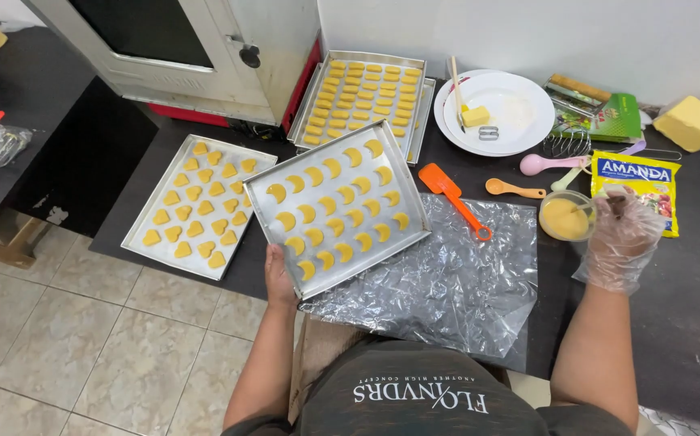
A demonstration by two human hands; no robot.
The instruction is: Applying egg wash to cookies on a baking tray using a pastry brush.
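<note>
My left hand (279,273) grips the near edge of a metal baking tray (414,211) that carries several yellow crescent-shaped dough pieces (336,206). The tray sits tilted, partly over a crumpled clear plastic sheet (455,278) on the dark table. My right hand (623,234), in a clear plastic glove, holds a small brush over a round clear bowl of yellow egg wash (565,216). The brush tip is inside the bowl.
A tray of heart-shaped dough (146,218) lies to the left. A tray of small oblong pieces (363,90) sits at the back by an oven (196,48). A white plate (519,109), orange spatula (451,198), spoons, a yellow packet (641,186) and butter block (693,123) are nearby.
</note>
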